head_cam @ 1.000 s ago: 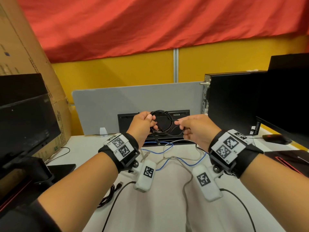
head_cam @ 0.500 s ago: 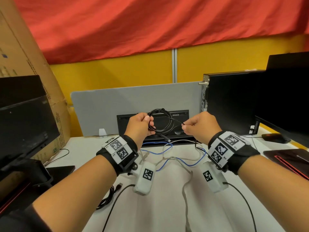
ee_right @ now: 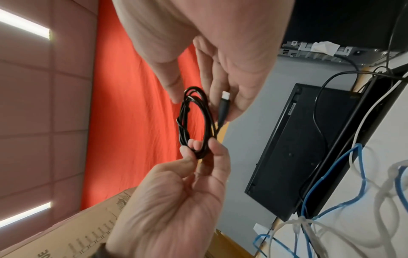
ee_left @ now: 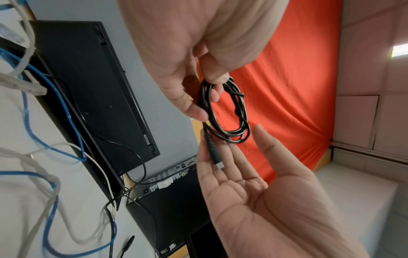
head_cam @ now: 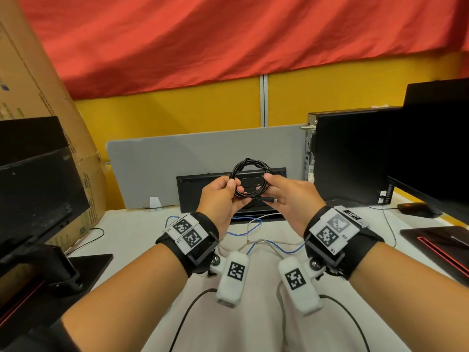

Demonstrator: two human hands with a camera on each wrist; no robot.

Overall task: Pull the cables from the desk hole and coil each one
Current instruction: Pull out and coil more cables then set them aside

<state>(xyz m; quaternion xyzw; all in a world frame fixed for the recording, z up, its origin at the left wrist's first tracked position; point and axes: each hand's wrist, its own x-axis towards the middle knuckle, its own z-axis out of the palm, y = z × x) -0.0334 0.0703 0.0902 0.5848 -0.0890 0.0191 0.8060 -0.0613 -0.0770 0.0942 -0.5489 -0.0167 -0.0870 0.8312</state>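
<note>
A black cable (head_cam: 253,161) is wound into a small coil in the air above the back of the desk. My left hand (head_cam: 234,189) pinches the coil's left side between thumb and fingers (ee_left: 217,90). My right hand (head_cam: 276,191) lies open beside it, palm up, with the cable's plug (ee_left: 217,162) resting on its straight fingers (ee_left: 234,157). The right wrist view shows the same coil (ee_right: 182,120) and plug (ee_right: 225,99). A blue cable (head_cam: 243,233) and a pale grey cable (head_cam: 266,241) trail over the white desk from the dark slot (head_cam: 256,215) at its back.
A black keyboard (head_cam: 203,189) stands on edge against the grey divider (head_cam: 177,161) behind the slot. A computer tower (head_cam: 355,153), a monitor (head_cam: 436,148) and a mouse (head_cam: 416,209) are on the right. Another monitor (head_cam: 38,186) and a cardboard box (head_cam: 38,85) stand on the left.
The hands have come together. The loose end that my right hand was pinching is now wound close to the coil, and that hand has opened under the plug.
</note>
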